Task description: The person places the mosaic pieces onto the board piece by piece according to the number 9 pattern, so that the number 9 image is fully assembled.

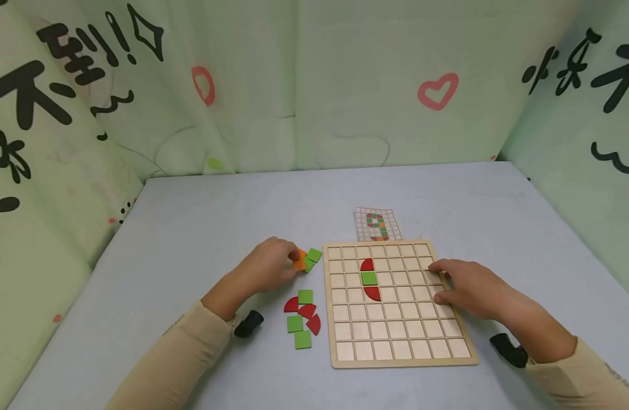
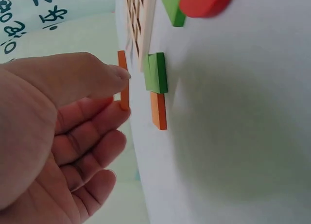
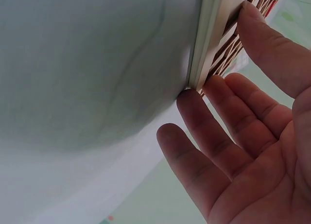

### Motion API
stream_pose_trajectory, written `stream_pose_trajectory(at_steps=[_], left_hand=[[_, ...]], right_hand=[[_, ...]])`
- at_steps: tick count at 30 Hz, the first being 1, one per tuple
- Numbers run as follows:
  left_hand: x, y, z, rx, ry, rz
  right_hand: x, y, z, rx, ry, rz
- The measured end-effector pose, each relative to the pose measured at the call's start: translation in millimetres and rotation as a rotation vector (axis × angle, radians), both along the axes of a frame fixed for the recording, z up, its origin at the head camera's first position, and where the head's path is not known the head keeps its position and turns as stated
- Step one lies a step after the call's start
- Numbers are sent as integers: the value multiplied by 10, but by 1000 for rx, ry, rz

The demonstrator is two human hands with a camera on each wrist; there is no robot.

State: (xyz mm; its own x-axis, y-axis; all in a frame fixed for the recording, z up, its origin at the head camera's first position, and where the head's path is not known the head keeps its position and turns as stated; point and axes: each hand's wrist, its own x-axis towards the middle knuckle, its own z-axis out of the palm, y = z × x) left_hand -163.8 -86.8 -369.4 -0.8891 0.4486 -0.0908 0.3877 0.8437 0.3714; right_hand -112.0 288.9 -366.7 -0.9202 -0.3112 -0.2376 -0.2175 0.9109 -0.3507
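Note:
Between thumb and fingertips my left hand (image 1: 269,265) pinches an orange square tile (image 2: 125,94), held just above the table. Below it lie another orange tile (image 2: 158,111) and green square tiles (image 1: 314,255). My right hand (image 1: 476,287) rests on the right edge of a wooden grid board (image 1: 400,363), thumb and fingertips touching the frame, fingers mostly straight. In the board's upper left part sit a red quarter-round tile (image 1: 367,265), a green square tile (image 1: 368,278) and another red quarter-round tile (image 1: 373,293), stacked in one column.
Left of the board lie several loose tiles, among them a green square (image 1: 303,340) and a red quarter-round (image 1: 313,324). Behind the board is a pattern card (image 1: 363,219) showing a coloured figure on a grid. Printed curtains (image 1: 314,85) surround the white table (image 1: 217,210).

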Motion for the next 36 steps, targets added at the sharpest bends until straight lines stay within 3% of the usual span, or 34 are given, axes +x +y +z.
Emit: stream_pose_trajectory(at_steps=[11, 18, 24, 36], left_hand=[[-51, 149, 81, 93, 17, -95], [-87, 325, 96, 100, -13, -91], [-120, 492, 99, 97, -7, -121], [-149, 683, 104, 110, -31, -148]], right_hand=[[-1, 13, -26, -19, 3, -1], [3, 9, -19, -10, 17, 6], [8, 21, -14, -8, 19, -7], [34, 36, -31, -23, 44, -8]])
